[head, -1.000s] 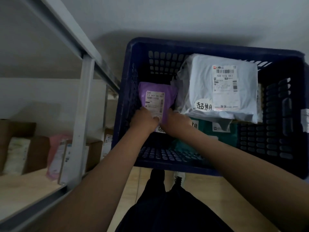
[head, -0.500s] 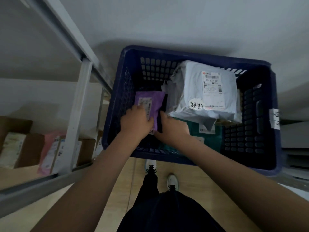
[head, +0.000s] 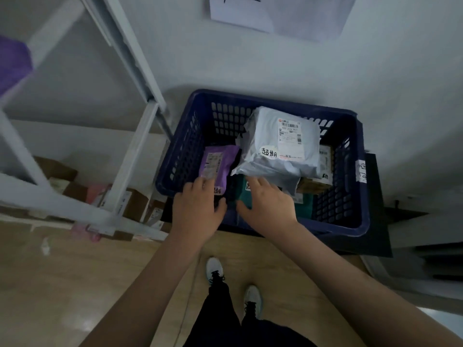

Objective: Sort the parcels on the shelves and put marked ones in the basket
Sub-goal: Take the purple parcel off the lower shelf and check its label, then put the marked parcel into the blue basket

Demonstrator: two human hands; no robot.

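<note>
A dark blue plastic basket stands against the wall ahead of me. Inside it a purple parcel leans on the left wall, its white label facing up. A large grey parcel with a handwritten sticker lies on a green parcel and a brown box. My left hand hovers at the purple parcel's near end, fingertips touching it, fingers loose. My right hand is spread above the green parcel, holding nothing.
A white metal shelf rack stands to the left, with brown boxes and a pink parcel on its low shelf and a purple parcel higher up. A paper sheet hangs on the wall. My shoes stand on the wooden floor.
Both hands have let go of the purple parcel, which now rests in the basket, and have drawn back toward me. My head has risen, so the basket looks smaller.
</note>
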